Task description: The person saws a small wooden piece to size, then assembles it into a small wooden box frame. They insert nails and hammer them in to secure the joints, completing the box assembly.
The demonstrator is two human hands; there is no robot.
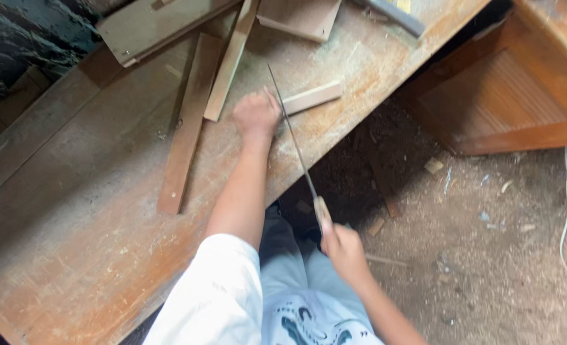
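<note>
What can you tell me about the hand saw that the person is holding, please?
The hand saw has a long, thin, dark metal blade, seen almost edge-on, and a pale handle that looks wooden. The right hand grips the handle, below the edge of the workbench. The blade runs up and to the left, over the bench edge, and meets the small pale wood block. The left hand presses that block down, right beside the blade. Teeth are too fine to see.

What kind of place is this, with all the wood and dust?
Probably a woodworking shop. The right hand holds a hand saw across a small wood piece that the left hand pins to a worn workbench. Wood offcuts lie on it, and sawdust covers the floor.
</note>
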